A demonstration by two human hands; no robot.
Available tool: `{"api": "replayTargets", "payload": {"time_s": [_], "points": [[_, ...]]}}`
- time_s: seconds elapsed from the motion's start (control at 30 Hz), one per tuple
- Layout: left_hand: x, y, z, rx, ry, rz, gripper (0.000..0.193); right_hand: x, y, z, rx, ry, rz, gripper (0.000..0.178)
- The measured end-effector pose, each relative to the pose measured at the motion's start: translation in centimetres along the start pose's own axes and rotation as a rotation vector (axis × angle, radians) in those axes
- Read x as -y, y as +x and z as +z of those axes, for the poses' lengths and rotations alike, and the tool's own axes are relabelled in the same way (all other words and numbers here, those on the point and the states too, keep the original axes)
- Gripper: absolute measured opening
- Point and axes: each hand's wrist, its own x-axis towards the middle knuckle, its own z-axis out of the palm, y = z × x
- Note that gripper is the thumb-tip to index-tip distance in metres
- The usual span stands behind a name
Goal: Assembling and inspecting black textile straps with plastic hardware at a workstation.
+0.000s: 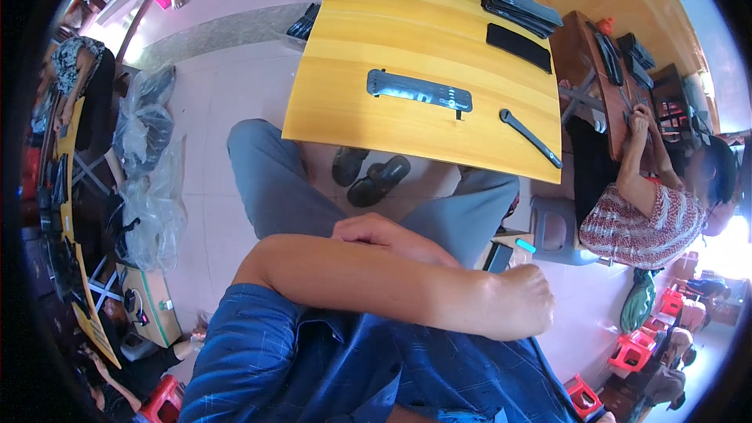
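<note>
My left forearm crosses my body, and my left hand (521, 302) is curled into a fist at the right, with nothing seen in it. Beneath that forearm my right hand (374, 229) rests over my lap, its fingers mostly hidden. Neither hand touches the yellow table (337, 121) in front of me. A flat, wide dark strip (419, 91) with light marks and a small black tab lies near the table's front edge. To its right is a narrow dark strap (531, 139) with a rounded end, lying at a slant.
Stacked dark strips (521, 10) and a black flat piece (518, 48) lie at the table's far right. Under the table are dark sandals (378, 181). A person (646, 215) works at the right beside a grey stool (558, 229). Clear plastic bags (147, 133) stand left.
</note>
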Motion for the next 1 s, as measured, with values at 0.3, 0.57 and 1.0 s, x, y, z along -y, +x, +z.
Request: {"api": "replayTargets", "payload": {"time_s": [0.3,0.57,1.0], "points": [[-0.3,1.1,-0.8,0.053,0.083,0.027,0.012,0.0,-0.4,-0.1,-0.019,0.072,0.053,0.018],[0.3,0.2,-0.6,0.075,0.114,-0.017,0.014,0.0,-0.3,-0.2,-0.037,0.133,0.096,0.018],[-0.1,1.3,-0.4,0.073,0.108,0.021,0.013,0.5,-0.4,-0.3,-0.068,0.233,0.16,0.018]]}}
